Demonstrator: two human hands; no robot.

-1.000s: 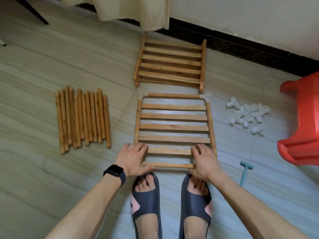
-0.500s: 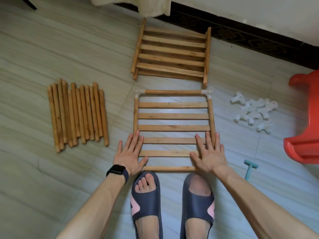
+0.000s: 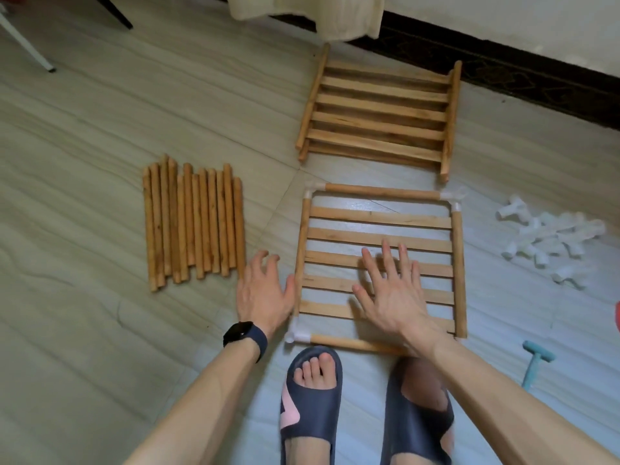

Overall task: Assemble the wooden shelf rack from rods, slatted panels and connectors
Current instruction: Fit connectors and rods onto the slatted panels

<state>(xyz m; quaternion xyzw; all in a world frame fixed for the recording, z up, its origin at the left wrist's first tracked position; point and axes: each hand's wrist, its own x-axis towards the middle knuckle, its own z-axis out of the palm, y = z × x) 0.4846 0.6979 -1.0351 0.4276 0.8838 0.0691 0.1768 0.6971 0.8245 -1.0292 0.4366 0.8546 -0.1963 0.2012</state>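
A slatted panel (image 3: 379, 236) lies flat on the floor in front of my feet, framed by rods joined with white corner connectors (image 3: 297, 335). My right hand (image 3: 392, 290) is spread with straight fingers over the panel's slats. My left hand (image 3: 263, 290) is open just left of the panel, between it and a row of several loose rods (image 3: 193, 223). Stacked slatted panels (image 3: 379, 112) lie further back. A heap of white connectors (image 3: 550, 243) sits at the right.
A light blue mallet (image 3: 535, 367) lies on the floor at the lower right. A red plastic edge shows at the far right. A cloth hangs at the top by the dark skirting; chair legs stand at the top left.
Both hands left the panel's near corners: the left moved off to the left side of the panel, the right shifted left onto the middle slats. The near left connector now shows.
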